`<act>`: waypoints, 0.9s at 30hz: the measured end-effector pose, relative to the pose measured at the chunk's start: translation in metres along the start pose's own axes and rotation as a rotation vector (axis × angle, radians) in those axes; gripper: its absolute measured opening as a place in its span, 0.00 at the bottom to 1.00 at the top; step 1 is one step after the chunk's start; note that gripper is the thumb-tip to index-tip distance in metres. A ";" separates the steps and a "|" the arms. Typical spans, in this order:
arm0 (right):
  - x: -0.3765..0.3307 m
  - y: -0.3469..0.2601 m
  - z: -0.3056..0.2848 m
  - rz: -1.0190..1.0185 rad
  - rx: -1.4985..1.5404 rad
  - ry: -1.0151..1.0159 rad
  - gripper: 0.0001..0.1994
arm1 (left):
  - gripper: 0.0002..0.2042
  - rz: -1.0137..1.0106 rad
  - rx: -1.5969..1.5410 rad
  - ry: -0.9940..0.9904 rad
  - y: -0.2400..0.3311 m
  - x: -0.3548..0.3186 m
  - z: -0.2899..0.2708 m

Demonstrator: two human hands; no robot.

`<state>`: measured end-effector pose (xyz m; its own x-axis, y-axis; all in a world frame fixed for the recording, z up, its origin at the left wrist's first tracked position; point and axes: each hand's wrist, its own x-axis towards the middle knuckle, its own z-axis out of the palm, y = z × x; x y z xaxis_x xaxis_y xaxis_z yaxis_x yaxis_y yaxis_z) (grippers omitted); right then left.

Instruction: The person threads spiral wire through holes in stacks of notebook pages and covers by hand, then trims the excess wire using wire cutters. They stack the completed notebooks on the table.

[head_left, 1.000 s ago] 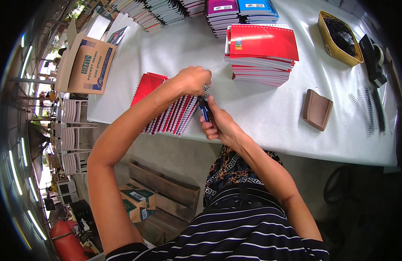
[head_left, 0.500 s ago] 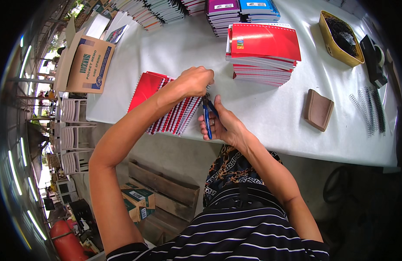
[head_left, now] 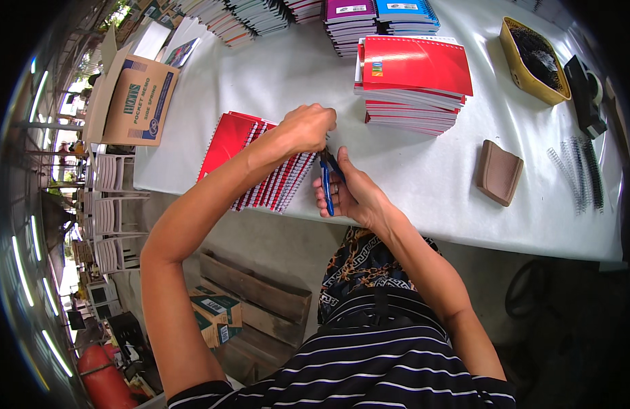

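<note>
My right hand [head_left: 356,194] holds pliers [head_left: 326,185] with blue handles, its fingers loosely round them and the thumb stretched up alongside. The jaws point up to just below my left hand [head_left: 309,127], where a bit of wire coil shows. My left hand is closed, back upward, its fingertips hidden, so what it pinches cannot be made out. Beneath that wrist lies a fanned row of red spiral notebooks [head_left: 223,146], coil edges overlapping near the table's front edge. To the right stands a taller stack of red-covered notebooks [head_left: 417,65], with punched holes along the top cover's far edge.
On the white-covered table [head_left: 410,184], a brown block [head_left: 499,172], loose wire coils [head_left: 579,174], a yellow tub [head_left: 533,61] and a black tape dispenser [head_left: 586,95] lie right. Purple notebooks [head_left: 349,27] and blue notebooks [head_left: 405,17] stand behind; an open carton [head_left: 137,99] stands left.
The pliers and my right hand have shifted very slightly up and to the right. My left hand stays nearly in place, and the notebooks lie almost as before.
</note>
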<state>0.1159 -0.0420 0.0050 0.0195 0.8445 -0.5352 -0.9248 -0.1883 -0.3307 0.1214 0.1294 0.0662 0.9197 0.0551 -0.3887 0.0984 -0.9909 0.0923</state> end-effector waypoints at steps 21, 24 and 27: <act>0.005 0.010 -0.011 0.099 0.003 -0.053 0.38 | 0.17 0.035 0.078 0.078 0.003 -0.008 0.011; -0.002 0.011 0.001 0.101 -0.013 0.031 0.39 | 0.17 0.043 0.066 0.083 0.003 -0.008 0.011; -0.001 0.005 0.004 0.120 0.034 0.032 0.39 | 0.17 0.075 0.062 0.108 -0.001 -0.007 0.013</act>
<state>0.1100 -0.0416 0.0064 -0.0802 0.8003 -0.5942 -0.9334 -0.2694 -0.2369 0.1096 0.1281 0.0572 0.9596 -0.0093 -0.2813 0.0078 -0.9982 0.0595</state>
